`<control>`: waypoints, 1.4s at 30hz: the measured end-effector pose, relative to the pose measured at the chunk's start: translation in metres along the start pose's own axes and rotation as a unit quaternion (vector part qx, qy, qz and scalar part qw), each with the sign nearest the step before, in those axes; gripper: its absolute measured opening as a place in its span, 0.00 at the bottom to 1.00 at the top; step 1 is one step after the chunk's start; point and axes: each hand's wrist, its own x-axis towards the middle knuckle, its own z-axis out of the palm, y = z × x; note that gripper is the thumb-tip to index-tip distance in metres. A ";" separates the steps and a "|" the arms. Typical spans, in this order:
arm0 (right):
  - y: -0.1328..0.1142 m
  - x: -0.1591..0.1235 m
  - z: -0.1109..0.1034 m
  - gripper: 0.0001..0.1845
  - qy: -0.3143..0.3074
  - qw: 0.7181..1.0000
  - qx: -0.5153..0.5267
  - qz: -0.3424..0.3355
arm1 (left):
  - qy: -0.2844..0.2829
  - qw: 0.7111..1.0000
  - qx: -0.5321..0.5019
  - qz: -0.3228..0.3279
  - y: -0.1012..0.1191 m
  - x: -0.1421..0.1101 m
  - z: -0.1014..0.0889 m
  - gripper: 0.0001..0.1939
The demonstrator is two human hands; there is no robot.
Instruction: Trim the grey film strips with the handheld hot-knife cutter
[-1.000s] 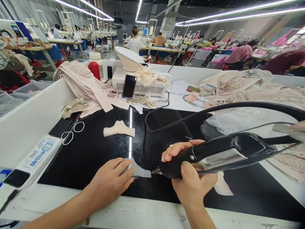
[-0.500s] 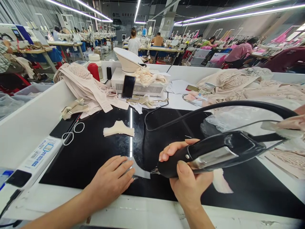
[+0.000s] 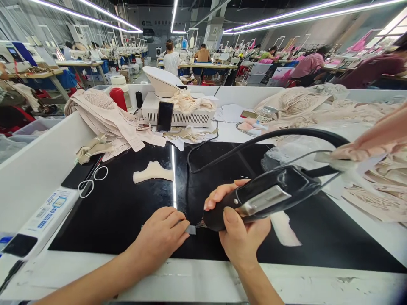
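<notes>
Over the black mat [image 3: 111,209], left hand [image 3: 162,237] mostly hides a grey piece [image 3: 191,229] (grip unclear); right hand [image 3: 243,237] clasps a black tool [image 3: 270,182].

The handheld tool [image 3: 256,190] is black with a silver plate [image 3: 269,200], the small near strip [image 3: 191,230] pale grey, the mat [image 3: 104,220] black, the cutout [image 3: 153,173] farther left cream. Far left, the spool [image 3: 118,99] is red; the near-left box [image 3: 47,216] is white with blue print.

My one feed comes from the wearer's head, facing forward and down across the mat [image 3: 104,216], the left hand [image 3: 165,233] and right hand [image 3: 243,237] close in, low in frame, the ceiling lights [image 3: 174,17] far off along the top.
</notes>
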 end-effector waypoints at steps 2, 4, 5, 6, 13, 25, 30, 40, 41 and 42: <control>0.001 0.000 0.001 0.19 0.004 1.000 -0.001 0.002 | -0.003 1.000 0.000 0.004 0.000 -0.002 0.001 0.11; 0.001 -0.001 0.002 0.19 0.007 1.000 -0.004 0.000 | -0.004 1.000 -0.001 0.007 -0.001 -0.003 0.002 0.10; 0.002 -0.001 0.002 0.19 0.007 1.000 -0.005 0.000 | -0.004 1.000 0.000 0.006 -0.001 -0.004 0.002 0.09; 0.002 -0.001 0.003 0.19 0.008 1.000 -0.006 0.000 | -0.005 1.000 0.002 0.006 -0.001 -0.004 0.002 0.09; 0.001 -0.003 0.004 0.19 0.007 1.000 -0.015 0.004 | -0.008 1.000 0.003 0.008 -0.001 -0.004 0.003 0.08; -0.004 -0.004 -0.001 0.17 0.003 1.000 -0.019 0.015 | -0.014 1.000 0.009 0.018 -0.001 -0.001 0.001 0.09; -0.004 -0.008 -0.001 0.17 -0.006 1.000 -0.024 0.016 | -0.002 1.000 0.008 0.017 0.000 0.000 0.002 0.11; -0.015 0.000 0.002 0.17 0.025 1.000 -0.008 0.016 | -0.007 0.999 -0.021 -0.035 -0.011 -0.017 -0.030 0.14; -0.017 0.001 0.004 0.17 0.027 0.999 -0.004 0.018 | -0.011 0.998 -0.021 -0.051 -0.014 -0.024 -0.036 0.14; -0.018 0.002 0.007 0.17 0.027 0.999 0.001 0.022 | -0.016 0.997 -0.022 -0.069 -0.018 -0.031 -0.041 0.14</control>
